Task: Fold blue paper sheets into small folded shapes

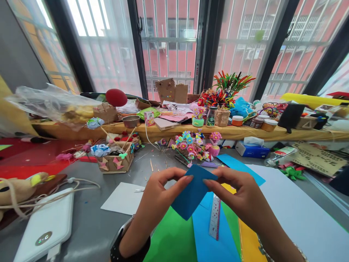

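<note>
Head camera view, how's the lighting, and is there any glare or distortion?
Head view: daylight burns out part of the left window; the outer window frames slant, likely lens distortion; the held square looks darker than the blue strip below, apparently backlit.

A row of windows (100,54) with dark frames (137,54) spanned the far side. Metal bars (171,39) stood outside the panes; a pink building (182,60) was located beyond. Daylight entered from the front. A yellow-brown ledge (160,135) ran beneath, behind a grey table (89,229).
</note>
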The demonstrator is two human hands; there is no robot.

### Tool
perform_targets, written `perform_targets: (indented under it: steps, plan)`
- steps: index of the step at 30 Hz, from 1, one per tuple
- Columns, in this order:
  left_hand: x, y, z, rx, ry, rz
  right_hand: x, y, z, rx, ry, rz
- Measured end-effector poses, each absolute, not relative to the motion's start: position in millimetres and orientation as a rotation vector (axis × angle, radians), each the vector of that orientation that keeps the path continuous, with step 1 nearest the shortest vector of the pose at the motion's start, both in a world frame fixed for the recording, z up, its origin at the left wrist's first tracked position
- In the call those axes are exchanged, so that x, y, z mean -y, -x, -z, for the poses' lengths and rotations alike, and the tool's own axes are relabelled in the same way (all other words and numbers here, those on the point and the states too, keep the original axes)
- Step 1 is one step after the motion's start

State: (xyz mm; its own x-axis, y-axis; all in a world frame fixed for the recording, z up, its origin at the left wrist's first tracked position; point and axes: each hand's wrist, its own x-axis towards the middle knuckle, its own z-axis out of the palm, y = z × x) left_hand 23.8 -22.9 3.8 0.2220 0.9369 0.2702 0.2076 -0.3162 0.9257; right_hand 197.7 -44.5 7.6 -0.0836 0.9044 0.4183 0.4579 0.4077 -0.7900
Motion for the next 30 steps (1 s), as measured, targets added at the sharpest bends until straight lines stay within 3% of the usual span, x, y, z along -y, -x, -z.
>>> perform_targets:
  steps: [23, 30]
  plan:
    - [30.2, -28.1, -10.0, -1.087, -1.973, -1.107, 45.1, -196.4, -9.5, 1.792, 1.128, -0.628]
    - [31.5, -33.3, -4.8, -1.056, -2.054, -1.039, 44.7, -199.9, -7.1, 1.929, 1.062, -0.494]
